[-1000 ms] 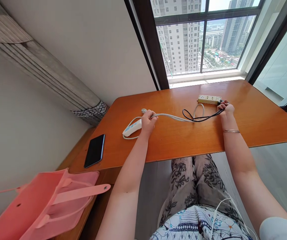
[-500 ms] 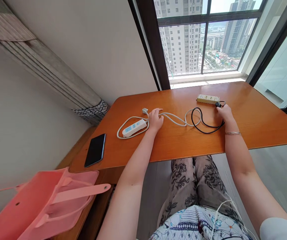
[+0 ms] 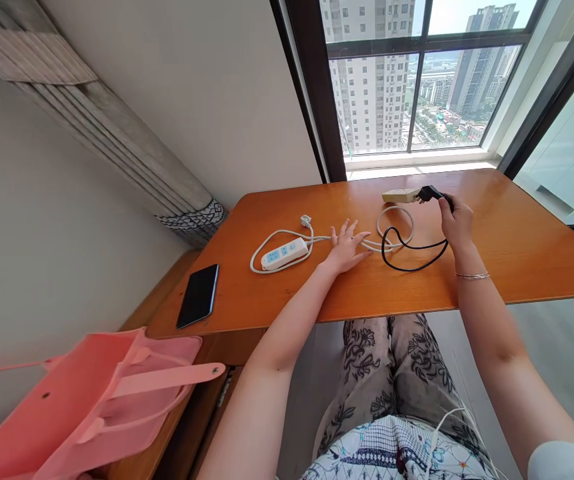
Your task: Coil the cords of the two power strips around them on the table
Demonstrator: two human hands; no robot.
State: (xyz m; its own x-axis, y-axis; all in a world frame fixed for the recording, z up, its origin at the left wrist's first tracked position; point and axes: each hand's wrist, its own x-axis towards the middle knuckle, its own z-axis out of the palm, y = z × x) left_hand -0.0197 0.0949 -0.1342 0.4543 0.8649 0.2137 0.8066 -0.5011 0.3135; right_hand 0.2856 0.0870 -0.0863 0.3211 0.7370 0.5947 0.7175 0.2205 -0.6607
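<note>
My right hand (image 3: 458,223) grips a black plug (image 3: 431,193), raised a little over the table's right part, its prongs pointing left. Behind it sits a cream power strip (image 3: 399,196), its right end hidden by the plug; whether they touch I cannot tell. A black cord (image 3: 407,269) loops below, crossing a white cord (image 3: 383,212). My left hand (image 3: 347,250) lies with fingers spread over the white cord. To its left rests a white power strip (image 3: 285,254) with blue sockets, ringed by its cord, and a white plug (image 3: 306,221) beside it.
A dark phone (image 3: 198,296) lies at the left end of the wooden table (image 3: 277,303). A pink bag-like holder (image 3: 107,393) hangs or stands at the lower left. Beyond the table are a window (image 3: 417,100) and a tied curtain (image 3: 131,153).
My left hand has slid right along the white cord, fingers now spread. My right hand has lifted the black plug and turned it, prongs toward the left. The view has shifted slightly.
</note>
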